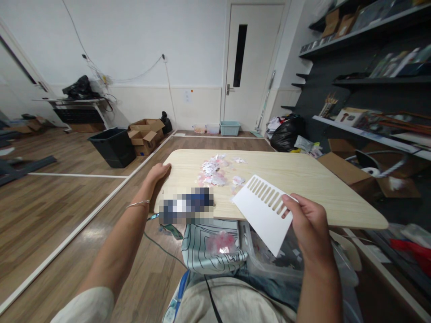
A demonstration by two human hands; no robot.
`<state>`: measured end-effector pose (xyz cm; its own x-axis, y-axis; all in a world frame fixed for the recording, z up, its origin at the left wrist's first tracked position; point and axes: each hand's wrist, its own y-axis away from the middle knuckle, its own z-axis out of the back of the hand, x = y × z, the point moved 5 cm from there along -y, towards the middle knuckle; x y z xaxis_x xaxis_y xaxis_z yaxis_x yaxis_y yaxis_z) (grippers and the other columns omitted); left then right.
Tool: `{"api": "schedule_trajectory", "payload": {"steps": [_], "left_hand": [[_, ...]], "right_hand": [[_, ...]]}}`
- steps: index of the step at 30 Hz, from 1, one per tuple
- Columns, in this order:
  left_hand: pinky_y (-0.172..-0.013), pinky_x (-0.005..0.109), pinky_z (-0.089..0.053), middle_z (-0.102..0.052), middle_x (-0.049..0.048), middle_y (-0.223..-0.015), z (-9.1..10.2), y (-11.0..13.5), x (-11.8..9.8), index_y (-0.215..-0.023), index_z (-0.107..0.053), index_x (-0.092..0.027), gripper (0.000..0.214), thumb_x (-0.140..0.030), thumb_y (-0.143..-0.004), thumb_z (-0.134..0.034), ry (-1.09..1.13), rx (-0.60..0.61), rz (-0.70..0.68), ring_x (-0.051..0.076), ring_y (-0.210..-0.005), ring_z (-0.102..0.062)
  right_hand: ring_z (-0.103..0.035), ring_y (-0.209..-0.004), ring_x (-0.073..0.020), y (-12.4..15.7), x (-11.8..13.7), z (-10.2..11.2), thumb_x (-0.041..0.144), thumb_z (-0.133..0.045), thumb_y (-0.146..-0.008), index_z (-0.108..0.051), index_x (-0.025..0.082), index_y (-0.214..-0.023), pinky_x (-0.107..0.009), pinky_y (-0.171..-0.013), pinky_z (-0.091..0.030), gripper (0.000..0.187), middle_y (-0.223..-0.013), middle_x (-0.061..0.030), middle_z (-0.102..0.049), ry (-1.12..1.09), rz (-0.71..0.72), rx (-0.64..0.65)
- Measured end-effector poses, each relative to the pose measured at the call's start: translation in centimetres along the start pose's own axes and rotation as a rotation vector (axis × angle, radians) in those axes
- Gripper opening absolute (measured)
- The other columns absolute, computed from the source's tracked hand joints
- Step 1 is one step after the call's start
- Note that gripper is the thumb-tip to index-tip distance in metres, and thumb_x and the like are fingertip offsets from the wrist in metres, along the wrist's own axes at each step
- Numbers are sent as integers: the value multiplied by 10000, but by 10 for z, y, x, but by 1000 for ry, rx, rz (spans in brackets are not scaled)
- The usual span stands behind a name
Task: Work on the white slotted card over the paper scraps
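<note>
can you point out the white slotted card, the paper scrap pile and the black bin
white slotted card (264, 211): head view, on its plain middle below the slots
paper scrap pile (213, 172): head view, on the pile's centre
black bin (114, 148): head view, on its front wall

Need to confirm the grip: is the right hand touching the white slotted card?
Touching. The head view shows the right hand pinching the white slotted card at its edge, thumb on its face.

Left arm extended forward, bare forearm with a thin bangle at the wrist, left hand laid palm down, fingers together. Right arm bent, right hand raised, back toward camera, fingers curled in a pinch grip.
</note>
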<state>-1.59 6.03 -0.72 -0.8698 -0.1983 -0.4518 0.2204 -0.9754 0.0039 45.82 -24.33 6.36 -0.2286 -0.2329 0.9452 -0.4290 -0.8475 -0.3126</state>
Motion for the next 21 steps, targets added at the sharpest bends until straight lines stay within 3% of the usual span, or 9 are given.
{"api": "schedule_trajectory", "payload": {"steps": [7, 17, 21], "left_hand": [[-1145, 397, -623, -772, 322, -1521, 2, 3, -2, -1387, -810, 21, 669, -505, -1102, -510, -30, 48, -8, 420, -1387, -789], [-1058, 435, -664, -857, 281, -1345, 2, 4, -1, -1343, -839, -58, 605, -502, -978, -649, 64, -40, 8, 442, -1277, -830], [-1051, 434, -667, -860, 281, -1330, 2, 3, -1, -1338, -844, -50, 609, -507, -1001, -622, 59, -14, 0, 445, -1269, -831]], "right_hand": [[-493, -523, -157, 1, 0, 0, 572, -833, -915, -586, 229, -615, -274, -494, -331, 518, -563, 2, -553, -9, -15, 70], [-462, -536, -145, 2, 4, 7, 563, -808, -961, -564, 234, -601, -276, -514, -336, 546, -566, 13, -523, 19, 23, 34], [-463, -528, -145, 5, 9, 7, 564, -800, -969, -554, 236, -603, -276, -506, -328, 549, -566, 14, -521, 40, 28, 54]]}}
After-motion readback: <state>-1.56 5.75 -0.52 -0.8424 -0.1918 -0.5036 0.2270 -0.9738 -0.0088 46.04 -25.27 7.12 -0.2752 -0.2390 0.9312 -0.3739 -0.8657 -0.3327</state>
